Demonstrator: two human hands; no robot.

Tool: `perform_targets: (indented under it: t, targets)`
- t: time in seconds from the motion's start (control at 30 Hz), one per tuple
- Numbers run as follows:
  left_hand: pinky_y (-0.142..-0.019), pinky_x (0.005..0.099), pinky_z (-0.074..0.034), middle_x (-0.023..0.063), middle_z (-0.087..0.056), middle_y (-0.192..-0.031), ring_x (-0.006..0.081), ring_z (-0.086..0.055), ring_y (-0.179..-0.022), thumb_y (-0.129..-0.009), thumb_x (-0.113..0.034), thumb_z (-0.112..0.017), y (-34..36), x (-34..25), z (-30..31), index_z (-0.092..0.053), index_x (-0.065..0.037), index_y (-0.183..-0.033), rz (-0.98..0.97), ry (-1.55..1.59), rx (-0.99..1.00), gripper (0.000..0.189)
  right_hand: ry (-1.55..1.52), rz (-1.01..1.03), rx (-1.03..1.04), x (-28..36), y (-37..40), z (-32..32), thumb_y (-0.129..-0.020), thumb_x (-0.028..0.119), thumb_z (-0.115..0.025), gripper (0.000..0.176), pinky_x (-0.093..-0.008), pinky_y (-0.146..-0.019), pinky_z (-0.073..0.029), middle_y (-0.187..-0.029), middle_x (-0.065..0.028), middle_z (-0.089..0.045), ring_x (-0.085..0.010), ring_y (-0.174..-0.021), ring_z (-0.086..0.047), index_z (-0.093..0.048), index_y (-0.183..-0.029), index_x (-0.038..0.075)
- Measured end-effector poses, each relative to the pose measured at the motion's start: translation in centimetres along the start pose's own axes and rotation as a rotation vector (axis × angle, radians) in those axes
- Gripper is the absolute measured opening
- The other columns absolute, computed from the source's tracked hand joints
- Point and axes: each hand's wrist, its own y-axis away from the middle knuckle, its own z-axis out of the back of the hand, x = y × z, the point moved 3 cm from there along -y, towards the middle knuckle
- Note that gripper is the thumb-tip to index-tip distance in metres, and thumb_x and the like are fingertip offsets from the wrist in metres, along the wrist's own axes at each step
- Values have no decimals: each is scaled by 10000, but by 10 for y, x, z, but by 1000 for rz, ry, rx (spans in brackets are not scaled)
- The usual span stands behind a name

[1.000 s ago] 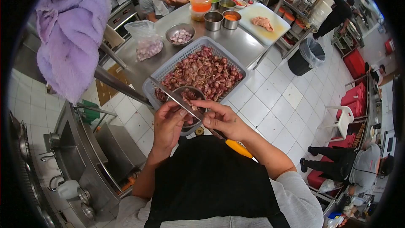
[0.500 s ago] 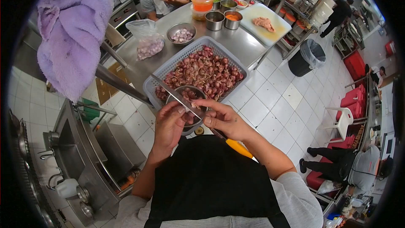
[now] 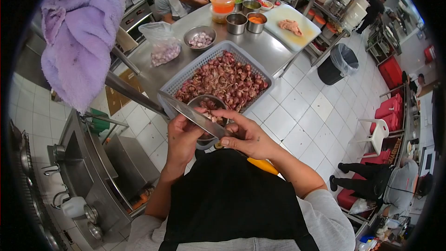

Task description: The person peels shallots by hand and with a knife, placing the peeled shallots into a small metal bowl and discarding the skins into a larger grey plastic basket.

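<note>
My right hand (image 3: 248, 135) grips a knife (image 3: 197, 117) with a broad steel blade and a yellow handle. The blade slants up and left, its flat side showing. Behind it, my left hand (image 3: 182, 142) has its fingers closed on a small shallot, mostly hidden by the blade. Both hands are over a metal bowl (image 3: 225, 104) with shallot pieces in it. That bowl rests at the near corner of a grey perforated basket (image 3: 268, 76) heaped with unpeeled red shallots (image 3: 223, 76).
Peeled shallots fill a steel bowl (image 3: 186, 32) and a plastic bag (image 3: 155, 31) on the steel table (image 3: 153, 75). Farther back are sauce tubs (image 3: 223, 2) and a cutting board (image 3: 304, 41) with raw meat. A purple towel (image 3: 81, 32) hangs at left. Other people work around the room.
The knife blade has turned so its broad side faces me more, and it covers more of my left fingers. My hands have shifted slightly. A person in the far background has moved.
</note>
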Motion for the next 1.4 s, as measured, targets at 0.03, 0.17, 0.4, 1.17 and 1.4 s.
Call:
perform_targets:
  t: [0.03,0.17,0.4,1.17,1.4]
  targets:
    - [-873,315,-521,118,-660,-1050,186,-654,-960,-830,121,-563,1,-2,-2,-581,57,-1182,-1,-45,-15,358,0,0,0,1,0,0,-927,79,-643,619,-203,-696,-380,-817,24,-522,-53,-765,-480,-352,-1472,112]
    - [-844,308,-530,121,-671,-1022,177,-662,-926,-831,124,-566,3,-7,-5,-594,60,-1166,-32,-104,-42,342,44,9,2,11,0,-2,-937,79,-628,575,-213,-697,-395,-829,24,-532,-56,-774,-489,-383,-1457,102]
    - [-740,291,-549,144,-676,-1007,186,-674,-868,-866,90,-582,3,-9,-2,-594,65,-1161,-82,-233,-25,297,-103,-10,25,-4,-4,8,-968,196,-609,500,-201,-594,-375,-750,23,-510,-45,-665,-466,-446,-1434,118]
    - [-727,315,-506,125,-637,-1077,183,-627,-906,-945,-22,-575,-17,12,62,-570,31,-1182,-99,-109,-261,243,-27,-222,-163,-71,-15,39,-1007,314,-529,561,-221,-475,-357,-674,13,-468,-79,-530,-429,-322,-1499,142]
    - [-722,295,-515,117,-651,-1045,177,-643,-889,-906,20,-620,-44,29,75,-579,20,-1133,-158,-53,-264,231,-56,-218,-218,-59,-9,56,-1010,297,-523,534,-224,-493,-360,-679,17,-458,-85,-553,-424,-338,-1493,162]
